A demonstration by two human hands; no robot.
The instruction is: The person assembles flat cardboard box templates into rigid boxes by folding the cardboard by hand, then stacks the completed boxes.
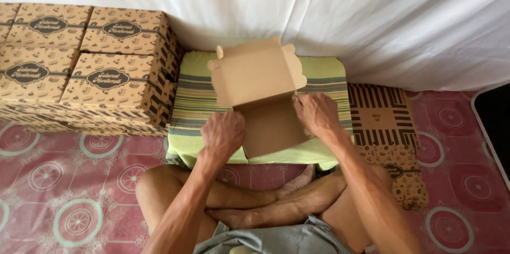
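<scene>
Head view, centre of the frame: I see my left hand [223,134] and right hand [317,115] both gripping a plain brown cardboard box [263,110], fingers curled over its side walls, its lid flap standing up behind. It rests on a green striped cushion [194,100]. Finished printed boxes [90,63] are stacked at upper left; flat printed blanks [388,126] lie at right on the red patterned floor [64,179].

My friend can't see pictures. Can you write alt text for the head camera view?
Both hands, left hand and right hand, hold a half-folded brown cardboard box on a striped green cushion. Finished printed boxes are stacked to the left; flat box blanks lie to the right.
</scene>
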